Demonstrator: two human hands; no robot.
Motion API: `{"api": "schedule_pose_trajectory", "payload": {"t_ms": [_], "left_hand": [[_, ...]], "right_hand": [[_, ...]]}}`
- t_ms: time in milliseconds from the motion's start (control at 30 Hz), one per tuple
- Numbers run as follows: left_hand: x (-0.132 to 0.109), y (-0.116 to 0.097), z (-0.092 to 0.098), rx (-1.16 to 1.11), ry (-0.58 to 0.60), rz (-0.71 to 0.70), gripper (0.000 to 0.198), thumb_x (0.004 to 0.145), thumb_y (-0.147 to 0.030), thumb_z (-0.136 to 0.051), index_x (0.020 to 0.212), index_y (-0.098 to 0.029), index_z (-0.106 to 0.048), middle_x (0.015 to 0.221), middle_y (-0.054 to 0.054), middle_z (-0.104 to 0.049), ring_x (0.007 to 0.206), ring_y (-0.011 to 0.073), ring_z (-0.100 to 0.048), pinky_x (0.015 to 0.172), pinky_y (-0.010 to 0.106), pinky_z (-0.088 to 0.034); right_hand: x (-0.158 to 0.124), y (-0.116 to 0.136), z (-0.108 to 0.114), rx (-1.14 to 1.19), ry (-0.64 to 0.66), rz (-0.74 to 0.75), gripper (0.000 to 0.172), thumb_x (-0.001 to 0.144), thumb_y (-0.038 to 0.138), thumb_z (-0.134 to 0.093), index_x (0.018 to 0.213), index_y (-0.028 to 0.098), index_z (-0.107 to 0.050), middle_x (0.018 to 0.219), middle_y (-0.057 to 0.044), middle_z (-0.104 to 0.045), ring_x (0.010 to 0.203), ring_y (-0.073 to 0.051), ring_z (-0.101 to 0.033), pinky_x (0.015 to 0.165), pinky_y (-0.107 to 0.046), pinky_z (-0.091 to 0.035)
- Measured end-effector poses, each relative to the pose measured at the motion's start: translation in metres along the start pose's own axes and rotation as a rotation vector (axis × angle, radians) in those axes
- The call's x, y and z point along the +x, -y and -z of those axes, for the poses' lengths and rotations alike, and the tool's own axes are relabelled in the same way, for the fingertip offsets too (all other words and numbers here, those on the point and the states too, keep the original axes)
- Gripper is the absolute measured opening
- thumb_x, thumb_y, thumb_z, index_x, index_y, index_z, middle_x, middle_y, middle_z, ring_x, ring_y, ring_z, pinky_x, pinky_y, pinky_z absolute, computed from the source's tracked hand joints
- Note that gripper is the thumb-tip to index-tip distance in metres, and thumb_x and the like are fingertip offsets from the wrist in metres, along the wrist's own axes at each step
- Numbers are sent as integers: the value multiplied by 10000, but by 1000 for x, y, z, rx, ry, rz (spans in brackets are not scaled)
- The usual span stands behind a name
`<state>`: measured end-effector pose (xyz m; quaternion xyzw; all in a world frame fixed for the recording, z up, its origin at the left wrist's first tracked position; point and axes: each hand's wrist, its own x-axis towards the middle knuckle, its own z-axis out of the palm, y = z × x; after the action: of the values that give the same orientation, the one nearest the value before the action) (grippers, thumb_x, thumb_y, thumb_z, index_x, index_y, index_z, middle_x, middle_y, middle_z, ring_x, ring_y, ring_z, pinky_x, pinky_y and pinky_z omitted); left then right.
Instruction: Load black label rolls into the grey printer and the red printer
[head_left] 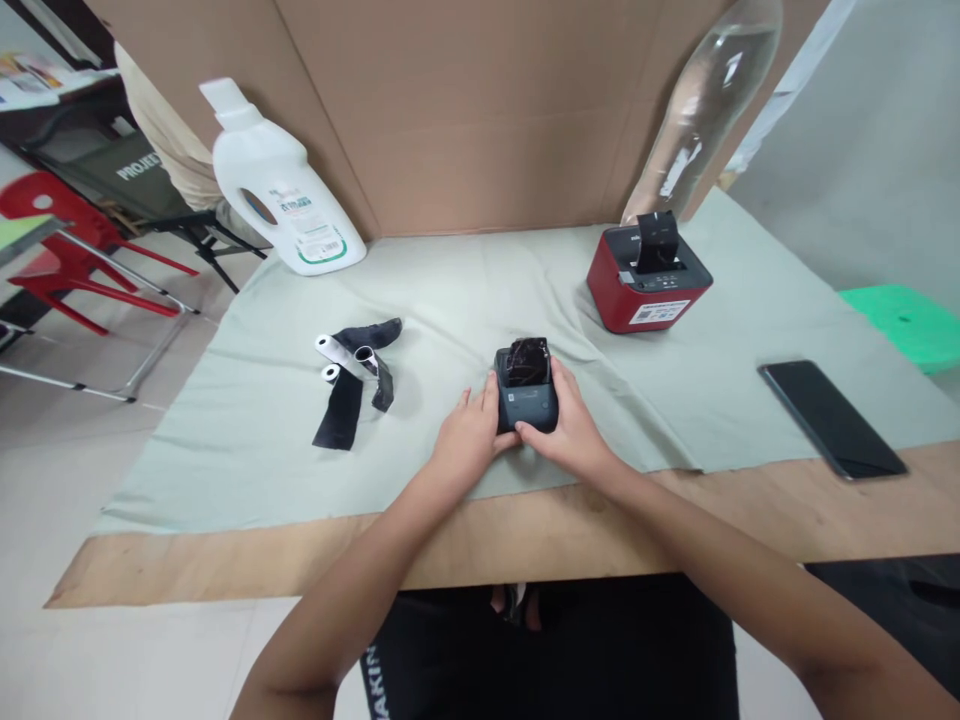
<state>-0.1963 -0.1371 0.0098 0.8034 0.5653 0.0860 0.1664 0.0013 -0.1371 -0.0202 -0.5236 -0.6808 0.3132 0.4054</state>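
A small dark portable receipt printer [527,405] rests near the middle of the cloth, a glossy black strip [528,360] standing up from its top. My left hand [469,432] is closed along its left side, thumb at the lower edge. From the right, my right hand [574,425] grips the same printer, its thumb over the lower front corner. To the left lie small white paper rolls [339,355] tangled with black strips [341,410]. A larger red and black printer [649,285] stands at the back right, also with a black strip rising from its slot.
A pale green cloth [465,290] covers most of the wooden table [247,560]. A white jug [281,190] and a clear bottle [705,110] stand by the cardboard wall [480,110]. A phone [832,418] lies at right. Beyond the left edge are a red chair [82,255] and a person [169,130].
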Motion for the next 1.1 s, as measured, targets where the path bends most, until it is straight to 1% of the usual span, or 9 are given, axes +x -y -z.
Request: {"api": "schedule_pose_trajectory", "payload": {"t_ms": [100, 233, 367, 467, 600, 700, 800, 933, 1100], "left_hand": [[1, 3, 3, -39, -40, -15, 925, 955, -380, -815, 1704, -110, -344, 1680, 277, -500, 1560, 393, -538, 1326, 580, -394], [4, 7, 6, -83, -45, -20, 890, 923, -378, -837, 1668, -125, -422, 1703, 268, -466, 1589, 364, -509, 1335, 577, -379], [6, 8, 7, -19, -57, -24, 918, 880, -371, -874, 1658, -122, -455, 1701, 253, -473, 1588, 358, -511, 1344, 564, -367], [7, 7, 5, 24, -103, -4, 918, 864, -373, -895, 1647, -124, -485, 1682, 239, -506, 1552, 363, -554, 1349, 552, -353], [7, 8, 2, 17, -161, -14, 916, 824, -391, -933, 1613, -146, -536, 1645, 212, -567, 1488, 370, -615, 1301, 545, -403], [7, 11, -1, -3, -205, -47, 914, 792, -444, -963, 1567, -140, -583, 1556, 212, -658, 1395, 372, -683, 1268, 544, -423], [5, 13, -3, -12, -241, -76, 889, 777, -531, -970, 1501, -132, -642, 1415, 212, -753, 1234, 372, -763, 1221, 534, -447], [3, 13, -5, 17, -270, -113, 846, 810, -611, -929, 1448, -115, -678, 1345, 211, -784, 1136, 356, -787, 1167, 511, -463], [4, 12, 1, 65, -213, -88, 914, 768, -641, -951, 1447, -93, -676, 1123, 167, -824, 1070, 354, -771, 1052, 469, -481]], "right_hand": [[2, -1, 0, 14, -22, 17, 1102, 772, 448, -826, 1702, 207, -287, 1724, -224, -375, 1645, -439, -343, 1356, -715, -300], [5, -1, 3, 9, -30, 26, 1152, 761, 433, -845, 1715, 205, -240, 1721, -231, -391, 1641, -454, -358, 1350, -724, -305], [8, -2, 5, 3, -31, 37, 1201, 746, 462, -873, 1720, 199, -221, 1703, -244, -421, 1628, -472, -375, 1328, -728, -338], [10, -3, 7, 0, -30, 52, 1213, 750, 484, -879, 1721, 195, -211, 1688, -252, -437, 1611, -476, -400, 1303, -727, -376], [11, -3, 8, -22, -44, 56, 1244, 734, 503, -910, 1718, 196, -215, 1657, -255, -465, 1580, -483, -435, 1300, -733, -373], [10, -2, 8, -22, -65, 44, 1212, 739, 531, -914, 1708, 227, -252, 1605, -231, -507, 1524, -470, -495, 1271, -724, -422], [9, 1, 7, -25, -98, 57, 1132, 759, 530, -889, 1682, 227, -307, 1522, -215, -539, 1445, -450, -556, 1236, -710, -467], [7, 4, 7, -27, -122, 80, 1053, 769, 501, -866, 1652, 246, -352, 1445, -187, -549, 1409, -435, -563, 1213, -694, -496], [8, 3, 9, -23, -114, 87, 1009, 773, 493, -853, 1631, 249, -380, 1415, -184, -553, 1380, -433, -574, 1154, -686, -547]]}}
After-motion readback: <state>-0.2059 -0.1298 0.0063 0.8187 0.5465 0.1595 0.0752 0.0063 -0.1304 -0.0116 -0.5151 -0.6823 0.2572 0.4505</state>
